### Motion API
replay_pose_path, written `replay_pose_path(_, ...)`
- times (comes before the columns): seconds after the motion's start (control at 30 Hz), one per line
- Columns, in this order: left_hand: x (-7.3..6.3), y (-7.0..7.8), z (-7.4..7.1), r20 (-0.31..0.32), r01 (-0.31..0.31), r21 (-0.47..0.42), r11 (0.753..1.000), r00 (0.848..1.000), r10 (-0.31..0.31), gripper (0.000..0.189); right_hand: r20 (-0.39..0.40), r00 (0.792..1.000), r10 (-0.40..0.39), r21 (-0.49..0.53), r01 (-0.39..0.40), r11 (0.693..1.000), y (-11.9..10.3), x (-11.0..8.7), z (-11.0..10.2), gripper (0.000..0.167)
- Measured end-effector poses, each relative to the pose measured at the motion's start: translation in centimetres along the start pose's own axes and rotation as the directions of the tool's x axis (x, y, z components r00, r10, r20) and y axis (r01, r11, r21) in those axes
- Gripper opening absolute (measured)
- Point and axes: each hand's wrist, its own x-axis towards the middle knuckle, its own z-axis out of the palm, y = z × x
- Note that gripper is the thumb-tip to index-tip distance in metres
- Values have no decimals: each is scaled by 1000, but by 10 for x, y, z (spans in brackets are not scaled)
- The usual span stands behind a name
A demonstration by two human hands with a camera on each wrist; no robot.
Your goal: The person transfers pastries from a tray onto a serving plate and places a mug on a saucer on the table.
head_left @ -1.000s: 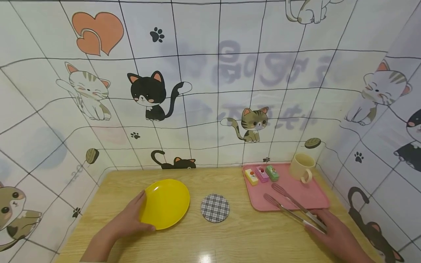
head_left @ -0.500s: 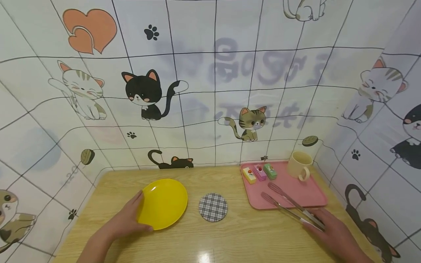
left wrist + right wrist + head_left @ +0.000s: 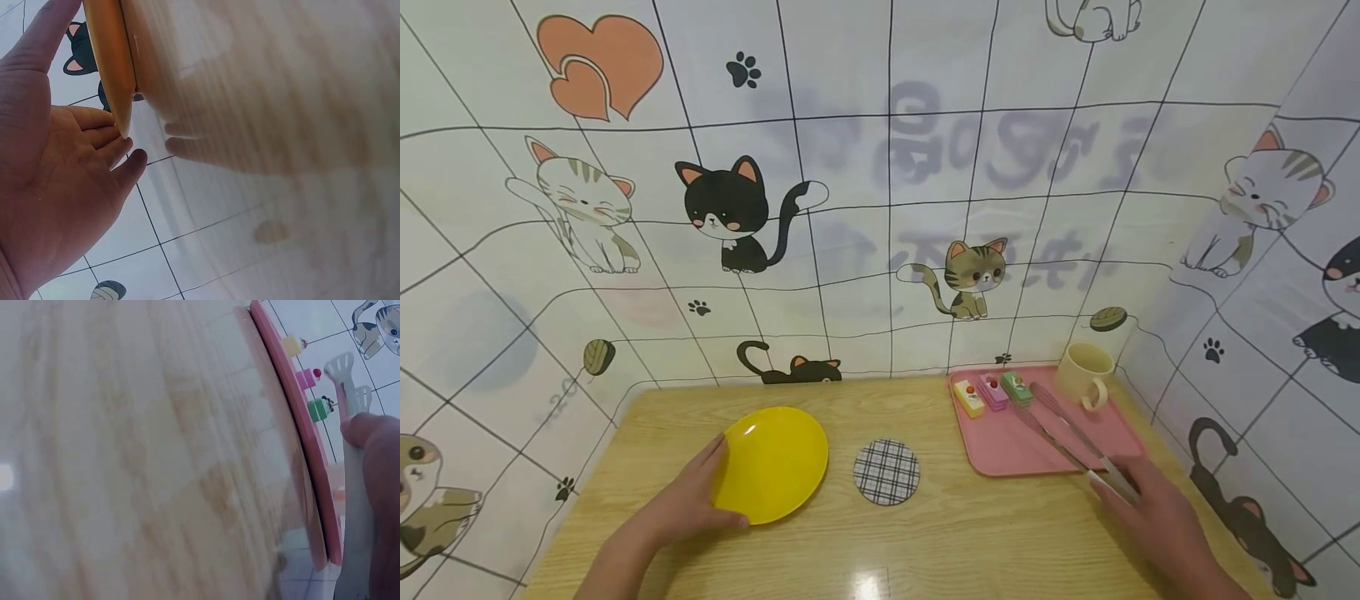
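Note:
My left hand (image 3: pixel 688 492) rests against the left rim of a round yellow plate (image 3: pixel 775 467). Its fingers lie fairly straight along the edge, with the thumb at the near side. My right hand (image 3: pixel 1157 508) grips metal tongs (image 3: pixel 1078 442) by their pale handles. The tongs' two slotted tips are apart, over the pink tray (image 3: pixel 1037 454), close to the right and near sides of a green toy cake slice (image 3: pixel 1017 388). Whether they touch it cannot be told. Beside it on the tray lie a pink slice (image 3: pixel 993 392) and a yellow slice (image 3: pixel 967 398).
A pale yellow mug (image 3: pixel 1084 375) stands at the tray's back right corner, handle toward me. A round checked coaster (image 3: pixel 887 472) lies between plate and tray on the wooden table (image 3: pixel 820 558). Cat-patterned sheeting (image 3: pixel 850 183) encloses the back and sides.
The tongs have moved forward and right over the tray, bringing their tips up to the green slice. My left hand and the plate keep their place; the view shifted slightly early on.

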Motion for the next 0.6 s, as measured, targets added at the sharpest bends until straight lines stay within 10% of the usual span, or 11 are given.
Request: replay_pose_path(0.6, -2, 1, 1, -14, -3, 5, 1000, 1000, 3, 141, 110, 970, 215, 24, -219, 975, -12, 20, 8, 52)
